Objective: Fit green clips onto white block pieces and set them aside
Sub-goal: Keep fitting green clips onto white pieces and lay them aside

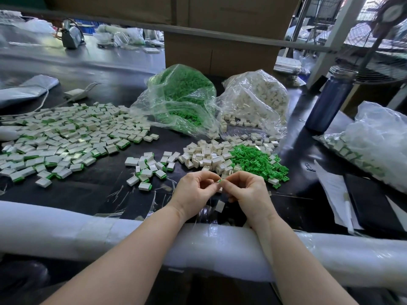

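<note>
My left hand and my right hand meet just above the dark table near its front edge. Between their fingertips they pinch one small white block with a green clip; most of it is hidden by the fingers. Just beyond the hands lie a loose heap of white blocks and, to its right, a heap of green clips. Finished white pieces with green edges lie in a small cluster to the left and in a wide spread at far left. One white piece lies under my hands.
A clear bag of green clips and a clear bag of white blocks stand behind the heaps. A blue bottle stands at right, beside another bag of pieces and papers. White foam padding covers the table's front edge.
</note>
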A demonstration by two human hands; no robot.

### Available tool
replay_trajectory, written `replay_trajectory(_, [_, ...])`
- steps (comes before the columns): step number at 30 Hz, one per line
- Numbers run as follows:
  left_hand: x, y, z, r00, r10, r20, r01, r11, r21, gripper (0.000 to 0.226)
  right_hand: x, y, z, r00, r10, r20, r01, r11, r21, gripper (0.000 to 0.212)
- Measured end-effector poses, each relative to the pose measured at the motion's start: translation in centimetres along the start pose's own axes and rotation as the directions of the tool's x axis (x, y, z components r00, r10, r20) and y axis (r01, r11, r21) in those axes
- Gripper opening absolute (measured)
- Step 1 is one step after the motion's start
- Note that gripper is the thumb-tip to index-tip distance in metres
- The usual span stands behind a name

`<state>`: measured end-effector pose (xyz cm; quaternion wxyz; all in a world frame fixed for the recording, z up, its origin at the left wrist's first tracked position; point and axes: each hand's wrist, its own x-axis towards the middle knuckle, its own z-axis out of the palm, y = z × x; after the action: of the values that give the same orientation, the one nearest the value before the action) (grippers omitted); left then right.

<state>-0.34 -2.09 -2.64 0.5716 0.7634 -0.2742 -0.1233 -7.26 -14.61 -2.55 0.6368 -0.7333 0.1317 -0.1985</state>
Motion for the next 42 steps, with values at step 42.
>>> replay_trajectory(42, [-0.45,0.65,0.1,0.974,0.092,0.209,-0.11,0.991,0.078,0.017,-0.12,-0.34,-0.16,0.97,0.107,0.218,-0.148,0.972,0.18,0.012])
